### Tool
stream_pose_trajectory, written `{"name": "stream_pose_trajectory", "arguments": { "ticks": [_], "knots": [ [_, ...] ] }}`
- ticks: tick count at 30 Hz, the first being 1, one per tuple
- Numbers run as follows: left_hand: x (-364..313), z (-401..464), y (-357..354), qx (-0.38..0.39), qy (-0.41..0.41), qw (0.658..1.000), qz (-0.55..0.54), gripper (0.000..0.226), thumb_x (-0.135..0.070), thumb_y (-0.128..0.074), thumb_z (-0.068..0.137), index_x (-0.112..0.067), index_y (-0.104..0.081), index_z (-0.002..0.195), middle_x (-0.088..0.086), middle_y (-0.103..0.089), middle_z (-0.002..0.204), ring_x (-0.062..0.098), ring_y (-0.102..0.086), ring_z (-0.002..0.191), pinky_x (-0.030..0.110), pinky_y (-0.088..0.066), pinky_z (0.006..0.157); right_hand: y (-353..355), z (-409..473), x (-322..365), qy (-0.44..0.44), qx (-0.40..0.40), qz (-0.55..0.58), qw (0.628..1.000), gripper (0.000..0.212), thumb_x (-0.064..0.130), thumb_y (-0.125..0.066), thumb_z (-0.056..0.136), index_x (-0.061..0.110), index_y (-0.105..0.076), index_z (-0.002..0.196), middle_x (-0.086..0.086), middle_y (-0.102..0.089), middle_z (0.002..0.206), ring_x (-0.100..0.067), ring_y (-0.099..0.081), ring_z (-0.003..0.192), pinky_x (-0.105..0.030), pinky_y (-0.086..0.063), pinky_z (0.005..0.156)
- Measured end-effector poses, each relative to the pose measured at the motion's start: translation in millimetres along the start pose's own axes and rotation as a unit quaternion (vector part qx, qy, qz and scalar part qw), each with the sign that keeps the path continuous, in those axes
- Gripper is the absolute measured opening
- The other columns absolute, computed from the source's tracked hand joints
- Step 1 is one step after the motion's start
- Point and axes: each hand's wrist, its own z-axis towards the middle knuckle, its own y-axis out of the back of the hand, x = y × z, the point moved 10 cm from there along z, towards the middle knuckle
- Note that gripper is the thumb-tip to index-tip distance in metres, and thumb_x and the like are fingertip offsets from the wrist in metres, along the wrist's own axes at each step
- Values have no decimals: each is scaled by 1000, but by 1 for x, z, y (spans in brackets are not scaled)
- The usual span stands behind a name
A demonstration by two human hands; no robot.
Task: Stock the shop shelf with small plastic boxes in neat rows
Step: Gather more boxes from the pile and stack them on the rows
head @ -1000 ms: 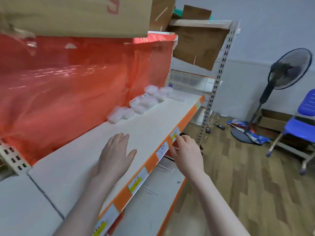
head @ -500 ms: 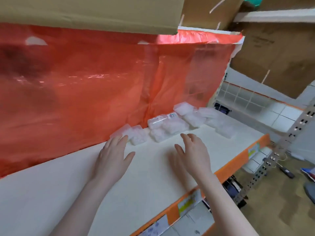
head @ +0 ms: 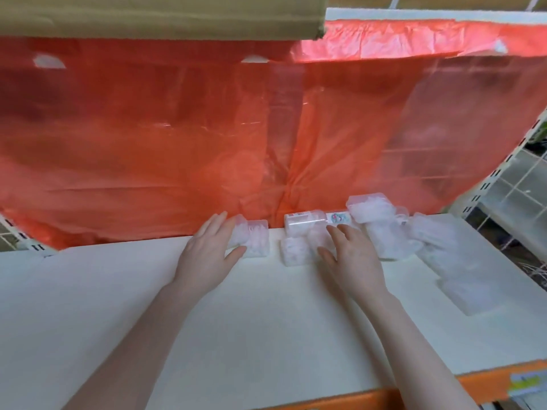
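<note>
Boxes: small clear plastic boxes [head: 299, 250] lay in a loose scatter along the back of the white shelf [head: 266, 321], against the foot of the red plastic sheet [head: 266, 128].
Left box: one clear box [head: 255, 241] sat apart from the rest, at the sheet's lower edge, just beside my left hand.
Middle group: a box with a printed label [head: 316, 221] lay on its side at the back, with a smaller box in front of it.
Right group: several more boxes [head: 381, 229] were heaped unevenly, one resting on top of others, and a flat one [head: 470, 294] lay nearer the front, well apart from them.
Left hand: my left hand [head: 207, 253] lay flat with fingers straight, fingertips at the sheet, thumb spread and touching the left box's near side. It held nothing.
Right hand: my right hand [head: 352, 255] was spread, fingers relaxed, reaching over the middle group, fingertips on or just above those boxes; I cannot tell which. Nothing was gripped.
Shelf edge: an orange strip [head: 473, 380] ran along the front, carrying a price tag [head: 527, 381].
Overhead: a cardboard box [head: 159, 19] sat on the shelf above.
</note>
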Motion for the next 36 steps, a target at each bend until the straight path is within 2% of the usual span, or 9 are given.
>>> {"name": "stream_pose_trajectory", "arguments": {
  "ticks": [6,11,17,19,21,23,27,32,36],
  "knots": [
    [4,13,-16,35,5,999,17,59,-43,-43,96,-25,-23,149,-2,-16,157,16,-12,145,32,-19,113,1,3,5,45,-5,-6,999,35,16,-78,73,-2,-66,100,-23,-65,92,-42,-62,81,-46,-50,70],
    [2,8,-27,53,-13,998,-6,60,-37,-40,98,-22,-15,151,-12,-15,156,11,-17,142,30,-30,108,2,-2,4,48,-1,-24,999,41,19,-76,76,2,-65,111,-24,-63,105,-43,-59,93,-48,-48,78],
    [-3,-13,-25,18,-40,999,18,56,-36,-45,96,-20,-27,147,-10,-26,153,13,-28,137,25,-24,110,7,-12,2,51,4,-34,998,38,18,-82,67,5,-68,99,-18,-65,92,-40,-60,82,-43,-50,70],
    [0,-12,-22,28,-49,998,19,60,-37,-51,93,-23,-29,147,-11,-32,149,14,-32,132,25,-26,106,4,-9,-1,54,18,-44,997,40,22,-79,71,6,-67,106,-17,-64,97,-39,-59,88,-43,-48,75],
    [1,-5,-20,73,-73,994,28,67,-35,-58,88,-27,-26,147,-14,-34,142,13,-34,124,26,-32,100,0,-2,-5,60,40,-50,996,45,31,-71,80,11,-61,119,-13,-61,108,-35,-54,100,-40,-41,84],
    [2,2,-18,130,-96,986,31,73,-24,-62,82,-32,-27,145,-17,-33,138,11,-35,117,29,-38,94,-5,4,-7,72,63,-48,994,50,40,-61,86,18,-52,130,-6,-54,122,-29,-48,112,-35,-35,91],
    [2,16,-17,202,-114,971,58,78,-5,-53,73,-41,-31,138,-19,-35,133,13,-38,114,37,-43,91,-15,10,-11,77,108,-33,991,54,46,-54,89,26,-42,138,1,-44,137,-21,-41,125,-28,-30,99],
    [0,22,-22,192,-127,973,35,68,-16,-60,77,-36,-38,138,-19,-35,132,12,-36,113,35,-41,93,-16,11,-11,68,109,-19,992,54,45,-57,88,25,-44,137,-1,-45,137,-22,-42,124,-29,-30,100],
    [8,23,-22,157,-118,980,-19,74,-10,-60,78,-33,-33,143,-19,-35,135,9,-33,118,29,-37,98,-16,10,-12,63,105,-14,992,55,45,-58,87,24,-45,136,-1,-48,134,-22,-43,122,-30,-32,98]
  ]
}}
